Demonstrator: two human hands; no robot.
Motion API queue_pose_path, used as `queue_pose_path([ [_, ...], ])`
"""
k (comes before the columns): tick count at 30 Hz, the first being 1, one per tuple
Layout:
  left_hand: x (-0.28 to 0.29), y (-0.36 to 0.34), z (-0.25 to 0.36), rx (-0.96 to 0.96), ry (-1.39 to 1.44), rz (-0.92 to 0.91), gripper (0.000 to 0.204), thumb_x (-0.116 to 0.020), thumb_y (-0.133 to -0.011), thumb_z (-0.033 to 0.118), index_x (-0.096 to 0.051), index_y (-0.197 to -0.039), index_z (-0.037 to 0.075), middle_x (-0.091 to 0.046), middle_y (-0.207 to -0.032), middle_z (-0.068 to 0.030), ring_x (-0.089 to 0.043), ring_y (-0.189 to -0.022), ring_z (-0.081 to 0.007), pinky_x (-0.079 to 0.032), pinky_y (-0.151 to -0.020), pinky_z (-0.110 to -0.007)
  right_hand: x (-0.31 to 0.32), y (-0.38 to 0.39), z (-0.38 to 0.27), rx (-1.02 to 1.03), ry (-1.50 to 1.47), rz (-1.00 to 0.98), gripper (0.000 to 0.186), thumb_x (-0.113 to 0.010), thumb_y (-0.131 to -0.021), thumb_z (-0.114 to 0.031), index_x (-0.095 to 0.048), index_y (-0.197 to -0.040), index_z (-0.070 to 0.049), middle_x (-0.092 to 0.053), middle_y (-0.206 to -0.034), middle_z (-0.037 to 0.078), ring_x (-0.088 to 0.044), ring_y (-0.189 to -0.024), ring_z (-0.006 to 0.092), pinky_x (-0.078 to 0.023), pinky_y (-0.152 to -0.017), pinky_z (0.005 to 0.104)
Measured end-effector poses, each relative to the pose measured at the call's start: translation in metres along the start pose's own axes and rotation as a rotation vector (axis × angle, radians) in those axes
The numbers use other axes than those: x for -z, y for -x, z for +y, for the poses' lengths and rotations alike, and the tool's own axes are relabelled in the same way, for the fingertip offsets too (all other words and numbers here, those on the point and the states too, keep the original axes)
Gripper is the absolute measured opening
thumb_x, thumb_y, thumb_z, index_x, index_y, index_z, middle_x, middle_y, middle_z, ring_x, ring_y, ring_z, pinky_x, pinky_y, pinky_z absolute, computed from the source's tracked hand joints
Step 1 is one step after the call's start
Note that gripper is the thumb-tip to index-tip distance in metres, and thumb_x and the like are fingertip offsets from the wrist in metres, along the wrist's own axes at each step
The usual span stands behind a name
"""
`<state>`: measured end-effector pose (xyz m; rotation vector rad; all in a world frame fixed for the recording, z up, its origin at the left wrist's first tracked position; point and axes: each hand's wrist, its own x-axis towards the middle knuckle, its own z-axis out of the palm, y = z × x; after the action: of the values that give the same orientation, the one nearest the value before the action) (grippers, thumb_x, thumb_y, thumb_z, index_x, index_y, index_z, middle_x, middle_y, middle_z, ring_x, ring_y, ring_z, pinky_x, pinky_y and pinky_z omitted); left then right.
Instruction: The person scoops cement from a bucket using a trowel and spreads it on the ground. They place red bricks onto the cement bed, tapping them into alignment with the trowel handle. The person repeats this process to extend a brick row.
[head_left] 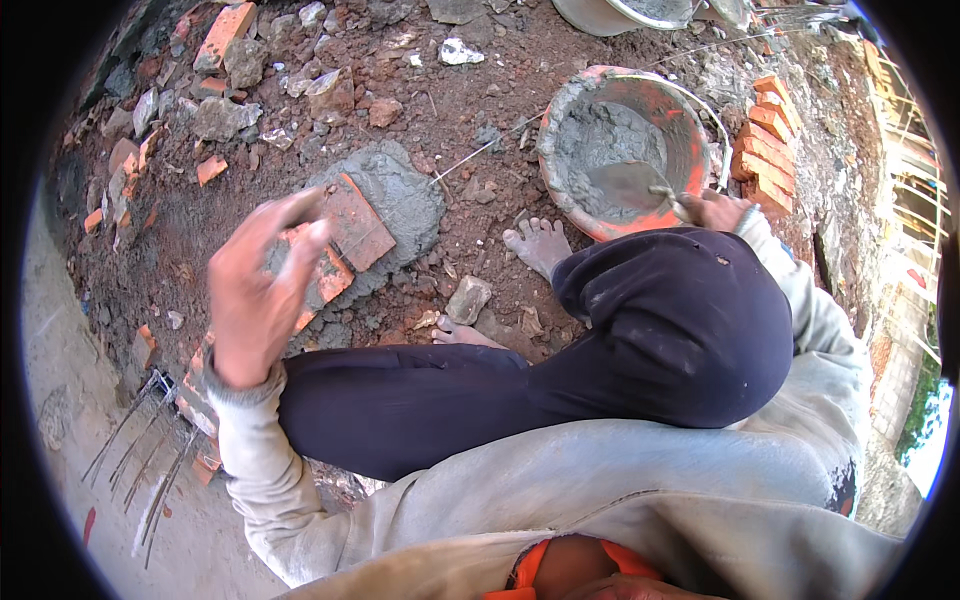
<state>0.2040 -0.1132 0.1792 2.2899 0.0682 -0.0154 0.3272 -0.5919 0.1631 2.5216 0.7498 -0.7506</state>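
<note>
My left hand is raised over the bricks at the left, fingers apart with nothing in them. Close to its fingertips, a red brick lies on a bed of wet grey mortar. Another brick, smeared with mortar, sits beside it and is partly covered by the hand. At the right, my right hand is closed round the handle of a trowel. The trowel's blade rests in mortar inside an orange-red bucket; its tip is hard to make out.
A thin string stretches from the mortar bed past the bucket. Stacked bricks stand right of it, and a pale bucket is beyond. Rubble covers the far left. Steel rods stick out at the near left. My bare feet are between.
</note>
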Motion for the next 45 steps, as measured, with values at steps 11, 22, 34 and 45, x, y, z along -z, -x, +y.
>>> queue_pose_path([
  [11,-0.304,-0.063,0.055,0.530,0.515,0.281,0.052,-0.053,-0.091,0.040,-0.056,-0.114,-0.007,-0.061,-0.111,-0.0276,-0.059,-0.108,-0.0394,-0.043,-0.094,-0.042,0.007,-0.013,0.038,-0.091,-0.092,-0.097,0.039,-0.053,-0.090,-0.039,-0.059,-0.116,-0.011,-0.066,-0.082,0.024,-0.065,-0.078,0.0423,-0.050,-0.071,0.0526],
  [22,-0.328,-0.105,0.058,0.396,1.355,0.171,0.047,-0.065,-0.083,0.025,-0.054,-0.123,0.001,-0.057,-0.119,-0.0123,-0.053,-0.110,-0.0203,-0.039,-0.097,-0.032,-0.091,-0.026,0.016,-0.045,-0.604,-0.078,0.033,-0.059,-0.087,-0.029,-0.061,-0.106,-0.002,-0.066,-0.082,0.022,-0.066,-0.079,0.0371,-0.050,-0.071,0.0446],
  [34,-0.328,-0.109,0.082,0.299,1.341,0.103,0.050,-0.057,-0.089,0.035,-0.049,-0.122,-0.001,-0.057,-0.114,-0.0143,-0.052,-0.107,-0.0215,-0.038,-0.097,-0.034,-0.121,0.006,0.025,-0.031,-1.332,0.111,0.025,-0.060,-0.093,-0.025,-0.067,-0.097,-0.001,-0.059,-0.072,-0.003,-0.052,-0.065,0.0061,-0.040,-0.057,0.0242],
  [45,-0.324,-0.118,0.053,0.365,1.504,0.097,0.036,-0.048,-0.094,0.034,-0.052,-0.111,0.003,-0.054,-0.107,-0.0064,-0.049,-0.101,-0.0158,-0.036,-0.095,-0.031,-0.055,0.043,0.010,-0.250,-0.438,0.373,0.041,-0.060,-0.087,-0.034,-0.058,-0.121,-0.011,-0.066,-0.095,0.018,-0.065,-0.084,0.0360,-0.051,-0.072,0.0425],
])
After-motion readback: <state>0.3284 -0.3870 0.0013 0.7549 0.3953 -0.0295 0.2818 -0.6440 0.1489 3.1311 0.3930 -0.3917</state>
